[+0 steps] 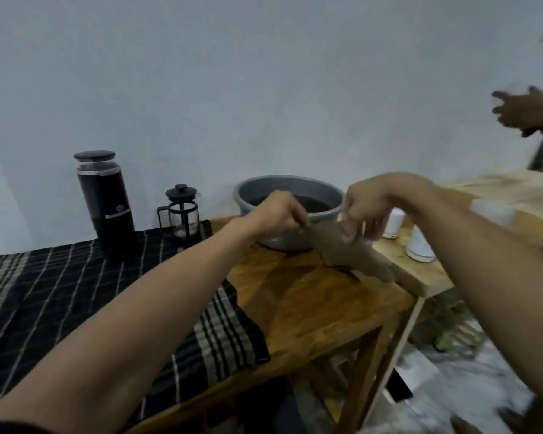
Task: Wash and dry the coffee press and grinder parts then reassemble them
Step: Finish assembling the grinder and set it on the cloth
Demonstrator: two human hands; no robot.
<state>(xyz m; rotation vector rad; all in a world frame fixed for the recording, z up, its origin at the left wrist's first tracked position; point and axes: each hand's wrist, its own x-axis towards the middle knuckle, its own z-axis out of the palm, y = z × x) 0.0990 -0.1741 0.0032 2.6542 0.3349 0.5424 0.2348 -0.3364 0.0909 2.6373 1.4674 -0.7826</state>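
Observation:
A black coffee grinder (105, 202) stands upright on a dark checked cloth (60, 292) at the back left. Beside it on the right stands a small glass French press (182, 211) with a black lid and frame. Both my hands are raised in front of a grey basin (290, 189) and hold a brown cloth (351, 253) between them. My left hand (279, 216) pinches its left top corner. Its right top edge is gripped by my right hand (362, 211). The cloth hangs slanting down to the right, blurred by motion.
The basin holds dark water and sits on a wooden table (311, 308). Two white containers (419, 244) stand on a paler wooden bench (420, 274) to the right. Another person's hand (521, 111) is raised at the far right. Tiled floor lies below right.

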